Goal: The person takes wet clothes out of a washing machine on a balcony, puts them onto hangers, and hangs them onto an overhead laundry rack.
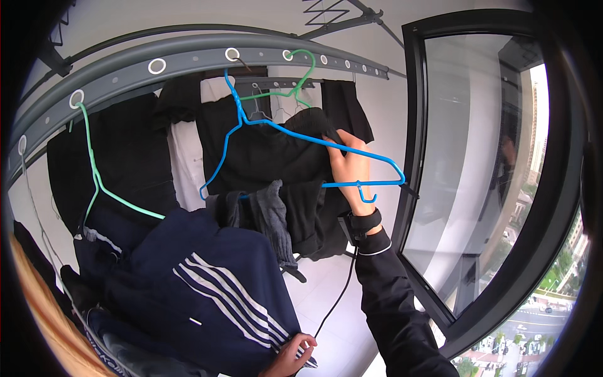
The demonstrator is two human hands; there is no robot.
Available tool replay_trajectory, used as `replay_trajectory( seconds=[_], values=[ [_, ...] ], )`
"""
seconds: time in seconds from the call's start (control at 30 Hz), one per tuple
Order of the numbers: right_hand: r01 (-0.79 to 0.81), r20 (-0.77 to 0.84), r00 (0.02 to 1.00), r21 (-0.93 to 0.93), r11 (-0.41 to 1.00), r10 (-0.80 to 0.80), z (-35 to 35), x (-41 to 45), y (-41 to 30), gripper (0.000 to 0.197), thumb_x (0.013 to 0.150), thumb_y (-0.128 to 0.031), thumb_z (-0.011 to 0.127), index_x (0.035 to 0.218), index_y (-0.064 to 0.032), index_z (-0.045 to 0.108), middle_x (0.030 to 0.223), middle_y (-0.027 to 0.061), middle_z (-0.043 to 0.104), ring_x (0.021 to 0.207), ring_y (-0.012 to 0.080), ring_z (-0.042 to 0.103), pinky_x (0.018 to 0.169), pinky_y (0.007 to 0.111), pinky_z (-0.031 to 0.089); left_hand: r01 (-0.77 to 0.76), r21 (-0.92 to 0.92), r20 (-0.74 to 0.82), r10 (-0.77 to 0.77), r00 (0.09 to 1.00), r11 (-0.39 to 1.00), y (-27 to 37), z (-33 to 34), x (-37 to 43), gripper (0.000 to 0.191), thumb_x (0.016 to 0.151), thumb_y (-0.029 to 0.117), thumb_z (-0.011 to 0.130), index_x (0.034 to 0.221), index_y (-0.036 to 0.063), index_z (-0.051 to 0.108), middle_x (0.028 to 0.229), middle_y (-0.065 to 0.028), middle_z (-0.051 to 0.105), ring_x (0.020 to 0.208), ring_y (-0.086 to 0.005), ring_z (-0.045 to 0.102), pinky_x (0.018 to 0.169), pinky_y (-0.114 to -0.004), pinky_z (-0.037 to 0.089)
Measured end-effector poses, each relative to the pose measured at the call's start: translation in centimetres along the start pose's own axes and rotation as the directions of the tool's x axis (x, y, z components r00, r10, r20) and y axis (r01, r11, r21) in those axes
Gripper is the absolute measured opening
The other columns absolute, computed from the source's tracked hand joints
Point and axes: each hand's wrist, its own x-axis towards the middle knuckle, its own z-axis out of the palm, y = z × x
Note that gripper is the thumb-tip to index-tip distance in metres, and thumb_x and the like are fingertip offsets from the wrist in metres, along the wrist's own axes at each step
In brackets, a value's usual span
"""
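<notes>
My right hand [351, 162] is raised behind a blue wire hanger [301, 134], its thumb and fingers pinching the ribbed edge of a black garment [278, 146]. A black strap with a small device [360, 224] circles that wrist, and a thin black cable [346, 282] runs down from it. Grey and black socks [271, 217] are draped over the hanger's lower bar. Low in the picture, my left hand [292, 353] has curled fingers beside the white-striped edge of a navy garment [226, 278]; whether it grips cloth or cable is unclear.
A grey drying-rack rail [188, 61] with white-ringed holes crosses overhead. From it hang a mint-green hanger [96, 174] at left and a green hanger [308, 70] further right. Dark clothes [113, 151] hang behind. At right stands a black-framed window [414, 141] above a street [532, 325].
</notes>
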Motion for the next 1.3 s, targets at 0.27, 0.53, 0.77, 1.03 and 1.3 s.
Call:
replay_trajectory(
  seconds=[0.27,0.53,0.77,1.03,1.3],
  values=[
    [0.220,-0.015,0.972,-0.268,0.938,-0.233,-2.0,-2.7,-0.2,0.023,0.090,-0.022,0.071,0.101,-0.0028,0.065,0.075,0.0180,0.064,0.070,0.0376,0.065,0.062,0.042,0.051,0.166,-0.033,0.144,-0.160,0.977,0.986,-1.2,1.2,-3.3,0.021,0.102,0.015,0.058,0.120,0.0049,0.052,0.092,-0.0062,0.062,0.074,-0.0128,0.064,0.063,-0.027,0.052],
    [-0.210,-0.018,0.977,0.072,0.975,0.212,-9.8,-12.9,4.0,0.044,0.091,-0.009,0.069,0.130,0.0001,0.052,0.097,0.0157,0.069,0.082,0.0202,0.065,0.077,0.034,0.051,0.294,-0.001,0.296,-0.280,0.913,0.956,-3.8,-2.2,-5.8,0.023,0.103,0.020,0.060,0.121,0.0061,0.054,0.098,-0.0043,0.062,0.089,-0.0124,0.062,0.074,-0.029,0.053],
    [-0.129,0.352,0.925,-0.067,0.989,0.144,-8.3,-21.9,2.3,0.027,0.084,-0.003,0.059,0.110,0.0053,0.060,0.089,0.0291,0.065,0.081,0.0484,0.065,0.070,0.051,0.054,0.020,0.105,0.019,-0.022,1.000,0.994,-5.9,-8.5,-6.0,0.034,0.098,0.003,0.064,0.130,0.0003,0.052,0.118,-0.0062,0.056,0.096,-0.0128,0.061,0.083,-0.026,0.050],
    [-0.042,0.432,0.897,0.300,0.953,-0.096,2.7,-24.9,-10.7,0.065,0.076,0.002,0.061,0.140,-0.0021,0.048,0.103,0.0208,0.058,0.072,0.0356,0.066,0.061,0.040,0.055,0.179,-0.367,-0.113,-0.235,0.965,0.913,-9.1,-7.7,-7.8,0.057,0.092,-0.008,0.060,0.144,-0.0020,0.037,0.138,-0.0146,0.055,0.118,-0.0206,0.059,0.101,-0.034,0.047],
    [-0.231,0.421,0.902,0.278,0.933,0.098,1.9,-25.1,-9.9,0.072,0.075,0.003,0.061,0.144,-0.0090,0.046,0.099,0.0155,0.055,0.077,0.0326,0.068,0.060,0.040,0.055,0.215,-0.050,0.000,-0.216,0.976,0.975,-7.3,-8.4,-8.6,0.058,0.094,-0.007,0.057,0.146,-0.0002,0.034,0.129,-0.0137,0.056,0.117,-0.0218,0.058,0.099,-0.036,0.047]
  ],
)
